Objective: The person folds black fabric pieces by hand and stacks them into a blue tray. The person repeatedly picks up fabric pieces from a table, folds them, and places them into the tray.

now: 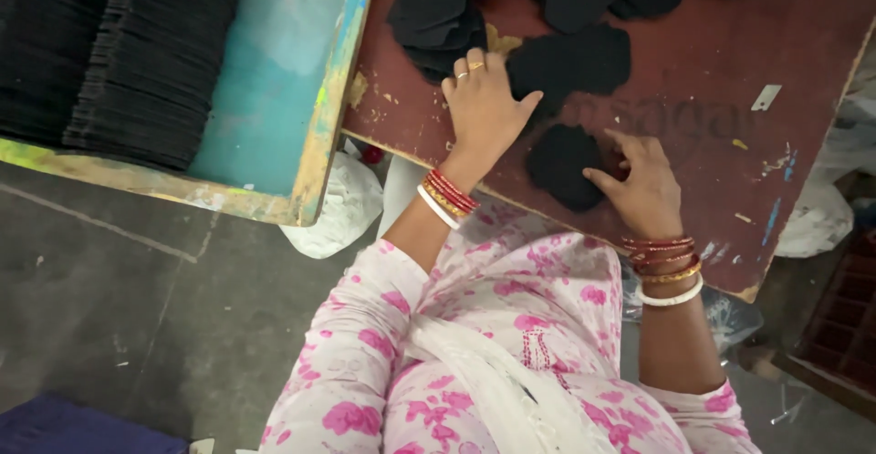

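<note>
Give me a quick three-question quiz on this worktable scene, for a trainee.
1. True or false: the right hand rests on a black piece near the front edge of the brown board.
2. Where is the left hand? A) on the teal tray B) on the brown board beside a black piece C) in the lap
3. Fill in: the stacked black sheets lie on the ____ tray.

Key: 1 true; 2 B; 3 teal
</note>
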